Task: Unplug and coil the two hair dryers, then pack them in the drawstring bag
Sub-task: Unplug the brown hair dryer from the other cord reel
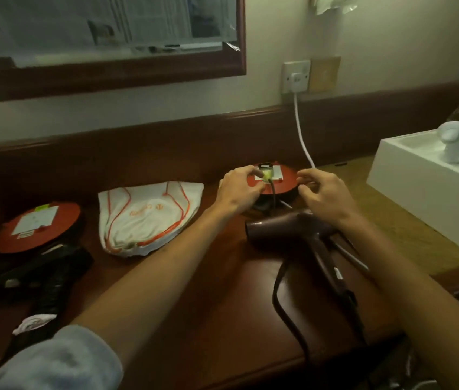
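Unplugging in hand. Left hand (pixel 238 190) pinching yellow-marked plug (pixel 267 174) seated in red extension reel (pixel 277 182); right hand (pixel 325 197) loosely curled just beside, holding nothing. Maroon hair dryer (pixel 293 225) below right hand; drawstring bag (pixel 149 216) left of left hand. Next: brace reel, pull plug straight.

Orange print on the drawstring bag (pixel 149 218) and reel labels, all illegible
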{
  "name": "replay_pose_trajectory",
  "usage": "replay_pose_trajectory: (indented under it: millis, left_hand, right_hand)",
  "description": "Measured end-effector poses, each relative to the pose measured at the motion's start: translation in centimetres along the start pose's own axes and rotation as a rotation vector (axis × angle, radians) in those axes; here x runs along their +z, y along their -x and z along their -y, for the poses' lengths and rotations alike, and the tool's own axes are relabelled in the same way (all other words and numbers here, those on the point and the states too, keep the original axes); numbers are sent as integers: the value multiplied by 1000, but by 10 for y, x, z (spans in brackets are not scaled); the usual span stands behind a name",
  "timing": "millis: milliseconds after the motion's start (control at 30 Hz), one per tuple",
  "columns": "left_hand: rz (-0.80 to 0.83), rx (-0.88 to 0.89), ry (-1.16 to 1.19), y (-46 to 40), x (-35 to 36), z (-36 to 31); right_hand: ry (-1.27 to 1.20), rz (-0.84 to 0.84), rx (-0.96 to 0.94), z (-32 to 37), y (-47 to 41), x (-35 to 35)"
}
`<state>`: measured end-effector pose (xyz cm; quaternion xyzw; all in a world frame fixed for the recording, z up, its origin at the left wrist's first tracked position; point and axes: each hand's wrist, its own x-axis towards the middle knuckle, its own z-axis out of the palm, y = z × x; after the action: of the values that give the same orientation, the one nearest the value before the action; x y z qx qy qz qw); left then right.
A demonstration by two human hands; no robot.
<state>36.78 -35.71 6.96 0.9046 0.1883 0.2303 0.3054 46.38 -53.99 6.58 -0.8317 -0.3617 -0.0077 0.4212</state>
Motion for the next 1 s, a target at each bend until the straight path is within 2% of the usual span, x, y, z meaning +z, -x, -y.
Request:
replay_pose_trajectory:
  millis: [133, 267, 467, 567, 800, 1000]
  left_hand:
    - [117, -39, -27, -42, 23, 18]
    - [204, -5, -107, -84, 41, 43]
    - [275, -31, -47, -114, 70, 91]
    - [271, 19, -88, -111, 84, 112]
    - [250, 97, -112, -110, 87, 119]
    - [303, 75, -114, -110, 88, 117]
  right_hand:
    - [77, 61, 58, -22, -33, 7]
    - [133, 140, 95, -42, -74, 21]
    - [122, 220, 109, -63, -137, 56]
    - [191, 311, 104, -79, -157, 73]
    - [533, 406, 78, -92, -174, 80]
    - [474, 410, 121, -82, -185, 76]
